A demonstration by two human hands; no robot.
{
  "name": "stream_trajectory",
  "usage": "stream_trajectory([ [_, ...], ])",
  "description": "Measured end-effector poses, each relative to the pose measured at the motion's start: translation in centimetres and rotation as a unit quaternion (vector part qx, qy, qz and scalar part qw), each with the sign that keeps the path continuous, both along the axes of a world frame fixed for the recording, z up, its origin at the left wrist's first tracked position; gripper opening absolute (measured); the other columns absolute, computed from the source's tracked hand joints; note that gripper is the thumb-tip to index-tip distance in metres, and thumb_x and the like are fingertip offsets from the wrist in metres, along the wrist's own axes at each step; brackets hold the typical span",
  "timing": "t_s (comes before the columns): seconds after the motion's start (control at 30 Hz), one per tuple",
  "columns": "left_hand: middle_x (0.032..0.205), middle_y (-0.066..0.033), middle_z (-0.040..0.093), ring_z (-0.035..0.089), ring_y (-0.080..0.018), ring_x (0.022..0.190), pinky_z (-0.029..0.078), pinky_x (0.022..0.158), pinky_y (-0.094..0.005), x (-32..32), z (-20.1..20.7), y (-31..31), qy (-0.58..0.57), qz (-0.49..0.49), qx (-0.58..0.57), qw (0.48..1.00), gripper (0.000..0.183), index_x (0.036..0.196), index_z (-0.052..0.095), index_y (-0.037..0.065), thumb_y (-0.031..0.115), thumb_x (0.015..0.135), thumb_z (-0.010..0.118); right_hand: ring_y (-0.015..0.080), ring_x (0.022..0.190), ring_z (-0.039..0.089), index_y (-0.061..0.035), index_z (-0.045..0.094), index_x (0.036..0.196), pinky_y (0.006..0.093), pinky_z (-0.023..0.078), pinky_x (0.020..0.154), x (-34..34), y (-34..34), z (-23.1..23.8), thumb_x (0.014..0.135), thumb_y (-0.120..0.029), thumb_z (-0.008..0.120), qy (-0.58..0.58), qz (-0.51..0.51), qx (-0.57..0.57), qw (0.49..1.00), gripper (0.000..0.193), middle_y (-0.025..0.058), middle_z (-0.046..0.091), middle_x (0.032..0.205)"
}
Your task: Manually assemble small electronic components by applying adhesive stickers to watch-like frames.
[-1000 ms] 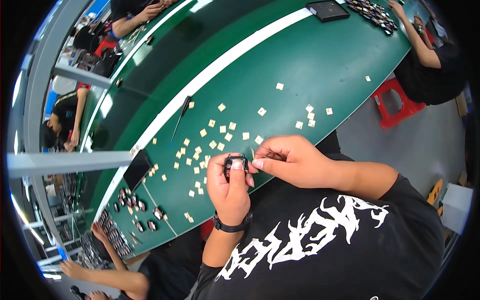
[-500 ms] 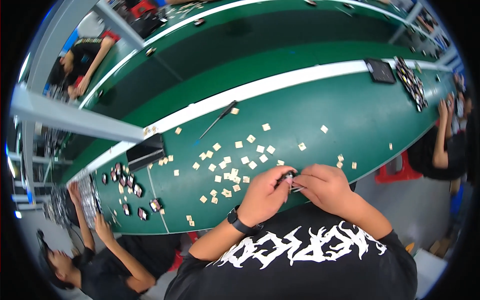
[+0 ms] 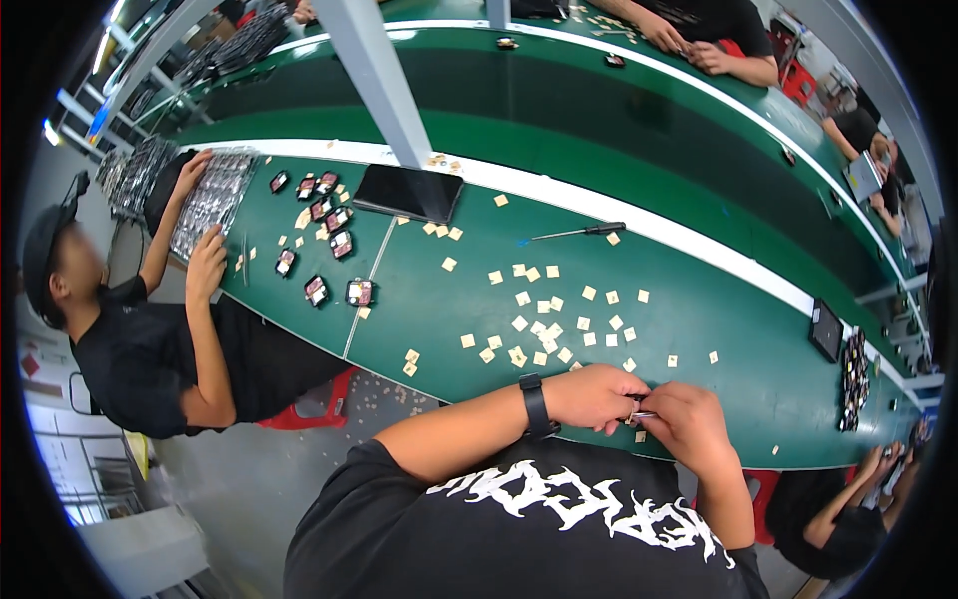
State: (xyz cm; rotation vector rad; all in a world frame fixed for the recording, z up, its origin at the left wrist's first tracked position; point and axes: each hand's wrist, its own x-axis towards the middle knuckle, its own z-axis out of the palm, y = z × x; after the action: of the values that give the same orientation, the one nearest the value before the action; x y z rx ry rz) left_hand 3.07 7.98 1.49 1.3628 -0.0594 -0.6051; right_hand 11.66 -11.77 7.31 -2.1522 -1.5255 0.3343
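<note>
My left hand (image 3: pixel 596 395), with a black watch (image 3: pixel 537 407) on its wrist, is closed around a small black device (image 3: pixel 635 399) that its fingers mostly hide. My right hand (image 3: pixel 691 423) meets it there, pinching what look like slim metal tweezers (image 3: pixel 646 413) against the device. Both hands are at the near edge of the green table (image 3: pixel 429 324). Just beyond them lie many small cream square pieces (image 3: pixel 548 339), scattered and partly overlapping.
A screwdriver (image 3: pixel 584 233) lies along the far side, and a black tray (image 3: pixel 409 193) is farther left. Several small black devices (image 3: pixel 340 244) sit near a co-worker (image 3: pixel 150 309) on the left. At far right are another black tray (image 3: pixel 825 330) and a dark pile (image 3: pixel 853 379).
The head view has swung, so the table now slopes down to the right and the left co-worker shows more fully. My hands stay together at the device, which is now more hidden.
</note>
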Motion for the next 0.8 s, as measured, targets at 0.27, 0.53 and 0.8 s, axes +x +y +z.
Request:
stream_trajectory([
  [0.27,0.090,-0.0005,0.063,0.061,-0.0080,0.068,0.051,0.060,-0.0252,-0.3,-0.7,-0.4,-0.019,-0.032,-0.004,0.999,0.033,0.131,0.061,0.005,0.017,0.104,0.045,0.0285,0.071,0.067,-0.0093,0.071,0.087,0.0396,0.052,0.059,-0.9,-0.2,-0.1,0.069,-0.014,0.082,0.046,-0.064,-0.037,0.996,0.021,0.0064,0.067,0.079],
  [0.53,0.088,-0.0040,0.068,0.065,-0.0086,0.068,0.055,0.060,-0.0234,0.1,-0.7,0.2,0.034,-0.021,-0.055,0.998,0.037,0.138,0.057,0.001,0.015,0.104,0.051,0.0283,0.077,0.066,-0.0105,0.067,0.097,0.0404,0.052,0.063,-1.0,-1.1,0.0,0.072,-0.013,0.078,-0.047,0.037,-0.010,0.998,0.027,0.0058,0.062,0.087],
  [0.8,0.100,-0.0172,0.069,0.061,-0.0121,0.065,0.048,0.051,-0.0199,-0.1,1.1,0.5,0.124,0.085,-0.133,0.980,0.040,0.137,0.053,-0.007,0.006,0.100,0.048,0.0275,0.074,0.064,-0.0074,0.064,0.088,0.0385,0.052,0.061,-1.0,-2.6,-1.2,0.077,-0.016,0.079,-0.063,-0.100,0.098,0.988,0.020,0.0064,0.061,0.083],
])
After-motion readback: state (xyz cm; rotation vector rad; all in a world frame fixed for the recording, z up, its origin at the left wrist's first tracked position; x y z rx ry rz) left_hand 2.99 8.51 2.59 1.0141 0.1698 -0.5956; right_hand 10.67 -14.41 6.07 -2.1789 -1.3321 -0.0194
